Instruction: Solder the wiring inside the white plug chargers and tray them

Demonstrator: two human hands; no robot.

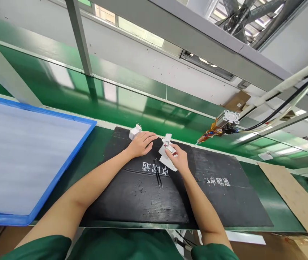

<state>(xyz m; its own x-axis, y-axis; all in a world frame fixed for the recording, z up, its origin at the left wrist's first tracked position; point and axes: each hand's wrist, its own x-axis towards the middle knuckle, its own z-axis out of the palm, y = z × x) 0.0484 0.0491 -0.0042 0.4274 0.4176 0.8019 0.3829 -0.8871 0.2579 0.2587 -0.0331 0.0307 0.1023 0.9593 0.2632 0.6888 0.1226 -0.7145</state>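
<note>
My left hand (141,143) rests on the black mat (218,202), fingers curled loosely and pointing right, just beside a white plug adapter (134,132) that stands at the mat's far edge. It holds nothing that I can see. My right hand (178,157) is closed on a small white part (169,148) with a red spot on it, held over a white sheet of paper (167,161). Another white piece (167,137) sits just beyond the held part. Black tweezers (157,174) lie on the mat between my forearms.
A blue-rimmed tray (61,173) lined with white foam lies at the left. The green conveyor belt (102,104) runs behind the mat. A tool with orange wiring (215,130) hangs at the right. Brown cardboard (291,195) lies on the bench at the right.
</note>
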